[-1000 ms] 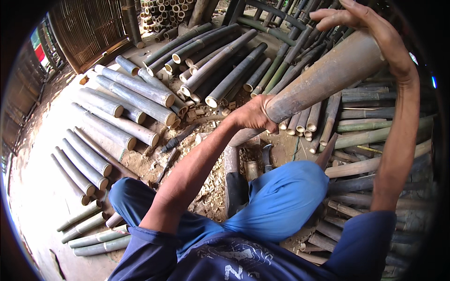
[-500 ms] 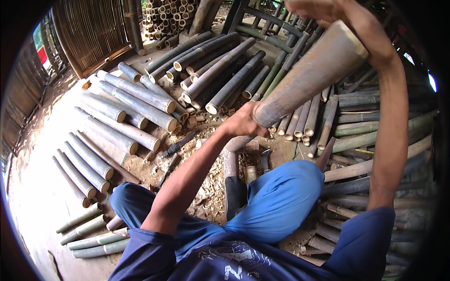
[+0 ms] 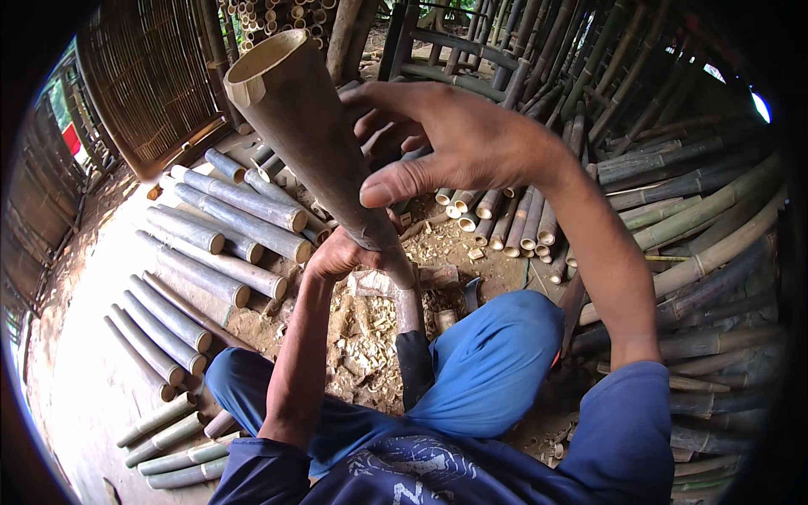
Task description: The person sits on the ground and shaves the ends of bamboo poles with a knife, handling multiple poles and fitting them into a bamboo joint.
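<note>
A long brown hollow bamboo tube (image 3: pixel 316 143) stands tilted, its open end up and leaning left. The left hand (image 3: pixel 341 252) grips its lower end, fingers closed around it. The right hand (image 3: pixel 459 139) rests against the tube's right side, thumb pressing, fingers loosely spread. Cut grey-green bamboo lengths (image 3: pixel 227 227) lie on the ground left of the tube.

One bamboo tube (image 3: pixel 311 143) held up — two hands (image 3: pixel 459 143) on it; cut bamboo lengths (image 3: pixel 244 223) too many to count.
</note>
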Demonstrator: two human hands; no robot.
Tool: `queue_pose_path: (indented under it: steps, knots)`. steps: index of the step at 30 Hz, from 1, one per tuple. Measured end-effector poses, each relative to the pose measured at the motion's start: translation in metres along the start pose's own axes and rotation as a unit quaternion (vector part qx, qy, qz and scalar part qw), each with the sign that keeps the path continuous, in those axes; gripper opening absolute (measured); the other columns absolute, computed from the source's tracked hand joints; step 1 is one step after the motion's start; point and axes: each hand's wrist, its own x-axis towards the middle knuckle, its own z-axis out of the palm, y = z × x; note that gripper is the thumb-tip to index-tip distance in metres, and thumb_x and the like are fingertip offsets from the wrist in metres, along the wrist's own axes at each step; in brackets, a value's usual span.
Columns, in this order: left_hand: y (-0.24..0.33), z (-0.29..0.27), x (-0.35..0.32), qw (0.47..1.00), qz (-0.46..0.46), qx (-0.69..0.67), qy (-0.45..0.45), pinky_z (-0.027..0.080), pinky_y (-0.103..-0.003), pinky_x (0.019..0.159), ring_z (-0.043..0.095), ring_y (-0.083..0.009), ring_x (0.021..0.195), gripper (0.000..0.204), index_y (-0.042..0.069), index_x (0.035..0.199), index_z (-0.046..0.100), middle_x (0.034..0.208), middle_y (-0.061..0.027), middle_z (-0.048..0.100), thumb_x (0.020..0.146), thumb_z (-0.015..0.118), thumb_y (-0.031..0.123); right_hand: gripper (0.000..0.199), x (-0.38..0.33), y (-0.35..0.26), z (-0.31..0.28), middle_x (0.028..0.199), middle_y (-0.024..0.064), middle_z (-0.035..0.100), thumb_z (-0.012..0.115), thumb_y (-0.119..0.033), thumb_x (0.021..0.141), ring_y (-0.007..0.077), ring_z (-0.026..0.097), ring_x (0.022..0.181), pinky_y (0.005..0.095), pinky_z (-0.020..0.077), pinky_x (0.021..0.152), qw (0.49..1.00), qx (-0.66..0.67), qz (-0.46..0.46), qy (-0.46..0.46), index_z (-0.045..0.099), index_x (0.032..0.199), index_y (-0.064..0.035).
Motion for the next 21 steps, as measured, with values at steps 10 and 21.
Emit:
queue_pose_path:
  steps: [10, 21]
  knots:
    - [-0.004, 0.06, 0.043, 0.992, 0.076, 0.096, 0.016, 0.055, -0.038, 0.088, 0.065, -0.0221, 0.097, 0.067, 0.003, 0.121, 0.059, 0.103, -0.0073, 0.066, 0.06, 0.087, 0.008, 0.08, -0.038, 0.041, 0.011, 0.118, 0.0147, 0.061, 0.084, -0.036, 0.066, 0.0285, 0.064, 0.11, 0.043, 0.0544, 0.098, 0.968, 0.219, 0.044, 0.118, 0.053, 0.131, -0.0019]
    - [-0.041, 0.145, 0.07, 0.915, 0.145, 0.288, 0.243, 0.046, -0.048, 0.09, 0.061, -0.0392, 0.104, 0.062, 0.006, 0.115, 0.055, 0.105, -0.0167, 0.062, 0.062, 0.085, 0.017, 0.104, -0.153, 0.068, 0.035, 0.133, 0.014, 0.05, 0.092, -0.047, 0.065, 0.0285, 0.049, 0.128, 0.0513, 0.0339, 0.119, 0.884, 0.284, 0.102, 0.357, 0.037, 0.144, -0.006]
